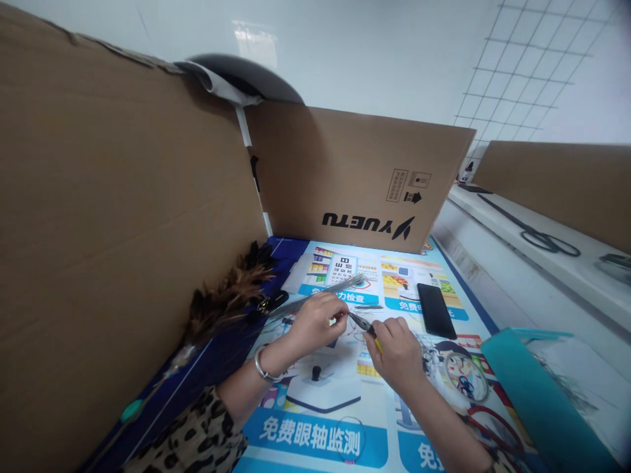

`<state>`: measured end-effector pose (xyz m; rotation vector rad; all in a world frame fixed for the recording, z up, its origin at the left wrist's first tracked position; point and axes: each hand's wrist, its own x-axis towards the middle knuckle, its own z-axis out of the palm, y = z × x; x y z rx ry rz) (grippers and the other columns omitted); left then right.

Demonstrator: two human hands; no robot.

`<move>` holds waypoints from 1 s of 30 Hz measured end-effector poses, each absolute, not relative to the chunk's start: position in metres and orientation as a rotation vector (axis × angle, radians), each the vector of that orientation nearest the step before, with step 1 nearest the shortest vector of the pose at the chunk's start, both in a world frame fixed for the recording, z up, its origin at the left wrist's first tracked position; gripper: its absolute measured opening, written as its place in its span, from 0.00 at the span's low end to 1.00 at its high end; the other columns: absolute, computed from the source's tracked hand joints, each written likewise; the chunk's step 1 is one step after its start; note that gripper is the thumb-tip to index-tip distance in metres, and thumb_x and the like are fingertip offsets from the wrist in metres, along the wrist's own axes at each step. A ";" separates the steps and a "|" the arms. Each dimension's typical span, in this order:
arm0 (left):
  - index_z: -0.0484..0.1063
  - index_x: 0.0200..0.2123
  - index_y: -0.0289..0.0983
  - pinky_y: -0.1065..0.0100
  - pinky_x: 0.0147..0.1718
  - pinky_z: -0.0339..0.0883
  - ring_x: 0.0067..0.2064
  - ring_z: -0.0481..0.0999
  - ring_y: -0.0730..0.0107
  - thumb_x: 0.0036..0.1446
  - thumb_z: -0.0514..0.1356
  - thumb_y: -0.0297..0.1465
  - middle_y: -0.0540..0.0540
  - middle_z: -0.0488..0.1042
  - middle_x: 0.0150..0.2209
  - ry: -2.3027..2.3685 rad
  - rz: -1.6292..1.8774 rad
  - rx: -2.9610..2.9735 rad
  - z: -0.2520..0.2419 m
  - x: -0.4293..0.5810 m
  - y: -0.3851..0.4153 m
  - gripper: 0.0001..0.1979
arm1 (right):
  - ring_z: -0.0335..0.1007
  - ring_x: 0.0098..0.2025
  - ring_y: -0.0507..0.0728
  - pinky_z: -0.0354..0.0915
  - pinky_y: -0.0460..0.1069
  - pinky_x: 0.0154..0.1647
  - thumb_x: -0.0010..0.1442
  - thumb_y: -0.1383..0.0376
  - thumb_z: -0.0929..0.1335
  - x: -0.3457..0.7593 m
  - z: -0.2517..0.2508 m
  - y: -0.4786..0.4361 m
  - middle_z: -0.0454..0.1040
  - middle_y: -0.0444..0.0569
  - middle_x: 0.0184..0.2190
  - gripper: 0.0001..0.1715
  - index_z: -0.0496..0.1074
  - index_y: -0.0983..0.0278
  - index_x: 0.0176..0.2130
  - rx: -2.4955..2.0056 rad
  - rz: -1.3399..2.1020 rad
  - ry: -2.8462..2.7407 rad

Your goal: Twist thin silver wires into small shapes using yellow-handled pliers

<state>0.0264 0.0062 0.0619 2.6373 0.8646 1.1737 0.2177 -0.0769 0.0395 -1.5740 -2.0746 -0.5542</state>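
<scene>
My right hand (pixel 398 351) is wrapped round a pair of needle-nose pliers (pixel 362 322) with yellow handles. The tips of the pliers point left and reach the fingertips of my left hand (pixel 320 318). Thumb and finger of that hand are pinched together; what lies between them is too small to make out. Behind the left hand a bundle of thin silvery wires (pixel 340 284) lies slantwise across the printed mat (pixel 325 394). Fine loose strands show faintly below the pliers' tips.
Cardboard panels (pixel 355 171) stand at the left and back. Brown feathers (pixel 227 295) lie along the left panel. A black phone (pixel 436 311) is right of my hands, near a round clear dish (pixel 466 376) and a teal box (pixel 532 401). Scissors (pixel 542 236) rest on the right ledge.
</scene>
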 end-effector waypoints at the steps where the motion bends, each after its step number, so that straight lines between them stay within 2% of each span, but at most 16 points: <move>1: 0.69 0.28 0.37 0.64 0.33 0.63 0.29 0.67 0.69 0.54 0.52 0.27 0.47 0.70 0.24 0.866 1.178 2.645 0.061 0.027 0.007 0.07 | 0.58 0.34 0.59 0.55 0.52 0.33 0.60 0.59 0.63 0.217 0.040 -0.077 0.64 0.51 0.27 0.12 0.70 0.64 0.35 -1.571 -0.557 -2.070; 30: 0.69 0.29 0.37 0.64 0.33 0.63 0.29 0.67 0.69 0.55 0.51 0.27 0.47 0.70 0.25 0.837 1.213 2.689 0.059 0.026 0.006 0.07 | 0.57 0.33 0.58 0.55 0.51 0.32 0.61 0.60 0.62 0.216 0.039 -0.077 0.64 0.51 0.27 0.10 0.68 0.64 0.34 -1.564 -0.571 -2.062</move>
